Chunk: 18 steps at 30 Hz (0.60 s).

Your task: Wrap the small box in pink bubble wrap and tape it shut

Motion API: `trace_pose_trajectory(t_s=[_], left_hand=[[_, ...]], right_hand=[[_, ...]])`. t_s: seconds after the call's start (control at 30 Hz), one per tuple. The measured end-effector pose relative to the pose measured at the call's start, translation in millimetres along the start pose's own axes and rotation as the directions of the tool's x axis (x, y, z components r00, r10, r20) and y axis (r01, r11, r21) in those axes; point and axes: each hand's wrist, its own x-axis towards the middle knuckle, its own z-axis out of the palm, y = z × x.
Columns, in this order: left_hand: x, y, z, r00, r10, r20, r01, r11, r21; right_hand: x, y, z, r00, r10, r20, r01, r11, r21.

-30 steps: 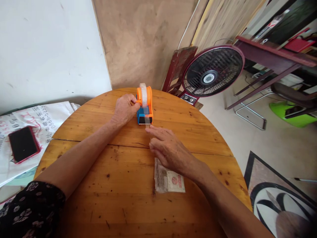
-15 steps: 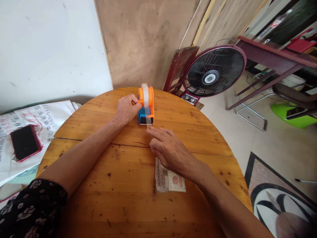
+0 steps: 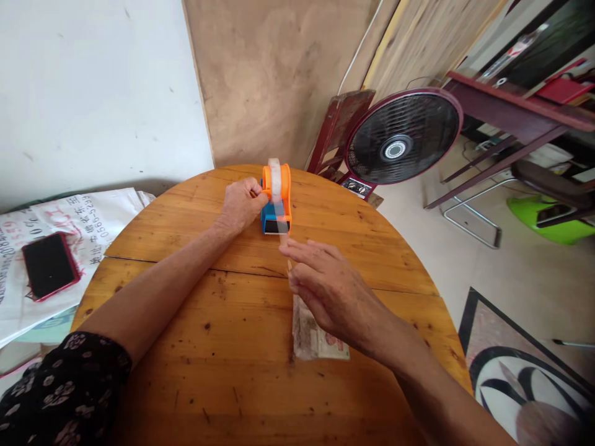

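Observation:
A blue and orange tape dispenser (image 3: 277, 216) stands near the far edge of the round wooden table, carrying a roll of clear tape (image 3: 275, 179). My left hand (image 3: 242, 201) is closed at its left side, fingers and thumb pinching the orange part there. From the roll, a strip of tape (image 3: 284, 236) runs down past the toothed cutter to the fingertips of my right hand (image 3: 325, 279). That hand has its fingers bent round the strip's end, partly hiding it. Beneath the right hand lies a small clear packet (image 3: 304, 337) with a pale, red-printed label, partly covered.
A black-screened phone (image 3: 50, 266) in a red case rests on printed white sacking at the left. A standing fan (image 3: 400, 145) and a dark red chair are behind the table on the right. Plywood and a white wall border the far side.
My right hand has drawn slightly toward me and to the right, and the tape strip reaches a little farther past the cutter. My left hand keeps its hold on the dispenser.

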Motion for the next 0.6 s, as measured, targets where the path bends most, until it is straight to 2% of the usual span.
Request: trace_pose_trajectory(t_s=[0.27, 0.43, 0.5, 0.6], left_hand=[[-1, 2, -0.8, 1.000, -0.002, -0.002, 0.002, 1.000, 0.001], [0, 2, -0.4, 1.000, 0.001, -0.006, -0.001, 1.000, 0.005], [1, 0, 0.1, 1.000, 0.002, -0.002, -0.002, 1.000, -0.009], [3, -2, 1.2, 0.999, -0.008, 0.035, 0.009, 0.999, -0.035]], right_hand=[[0, -11, -34, 0.995, 0.049, -0.088, -0.043, 0.997, 0.059], [1, -15, -44, 0.981, 0.112, -0.160, -0.094, 0.989, 0.116], [2, -13, -46, 0.959, 0.185, -0.216, -0.156, 0.977, 0.146], [6, -7, -53, 0.901, 0.302, -0.312, -0.237, 0.944, 0.229]])
